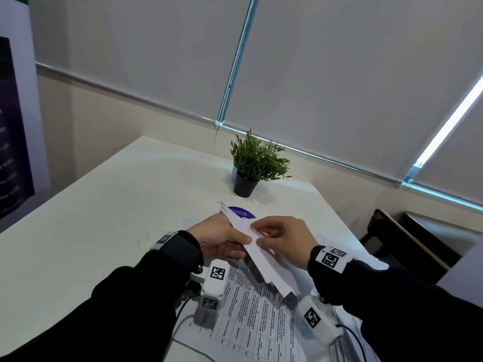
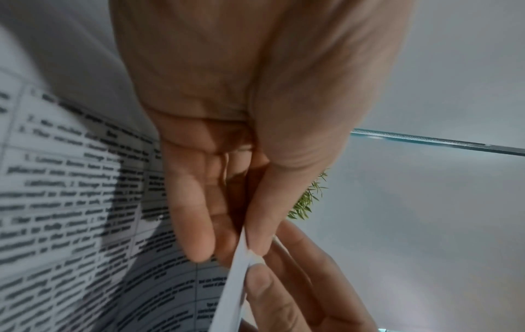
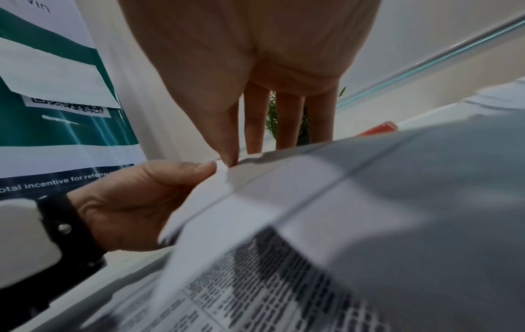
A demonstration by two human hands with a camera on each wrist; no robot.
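You hold the paper (image 1: pixel 271 267), a folded white wad of several layers, between both hands over the printed sheets (image 1: pixel 251 314) on the table (image 1: pixel 109 205). Your left hand (image 1: pixel 222 239) pinches it. The thumb lies on top and the other digits are pressed together beneath. In the left wrist view the paper's edge runs out between them.

Your right hand (image 1: pixel 283 240) pinches the same edge just beside the left. Its thumb presses down on the near face, while three straight fingers (image 3: pixel 288 121), slightly spread, go behind the paper. The two thumb tips almost touch at that edge.

The paper slants from a far tip over the purple disc (image 1: pixel 243 212) back toward your right wrist. Its near end fans into separate layers, and you cannot tell whether that end touches the printed sheets. In the right wrist view a crease runs along its length.

A plant (image 1: pixel 257 163) in a dark pot stands beyond the hands, well apart from them. A few thin wire bits (image 1: pixel 146 236) lie on the table, left of your left wrist.
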